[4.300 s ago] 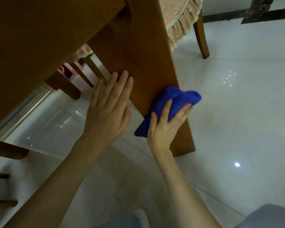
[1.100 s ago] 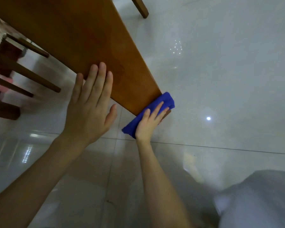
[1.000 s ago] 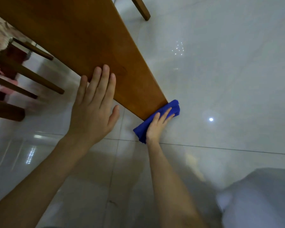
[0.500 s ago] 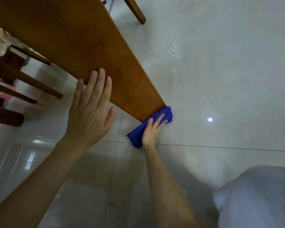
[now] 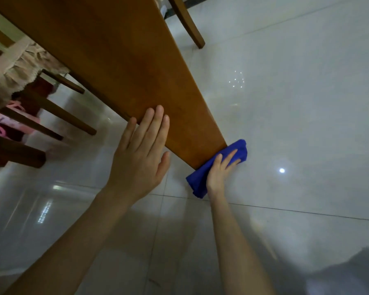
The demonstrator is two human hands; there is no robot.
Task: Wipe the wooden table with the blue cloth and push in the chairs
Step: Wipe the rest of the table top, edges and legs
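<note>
A broad wooden table leg (image 5: 136, 67) slants from the upper left down to the tiled floor. My left hand (image 5: 140, 154) lies flat against its lower part, fingers straight and together. At the foot of the leg, my right hand (image 5: 219, 171) presses the folded blue cloth (image 5: 197, 183) against the wood where it meets the floor. The fingers lie spread over the cloth. Part of the cloth is hidden under that hand.
Dark wooden chair legs and rungs (image 5: 51, 116) stand at the left under a frilled beige seat cover (image 5: 15, 75), with something pink (image 5: 0, 126) behind them. Another chair leg (image 5: 190, 24) stands at the top. Glossy white floor tiles (image 5: 296, 124) spread to the right.
Over four seconds my right hand slid the cloth down the leg to its foot. In the last second both hands stayed about where they were; the view tilted slightly.
</note>
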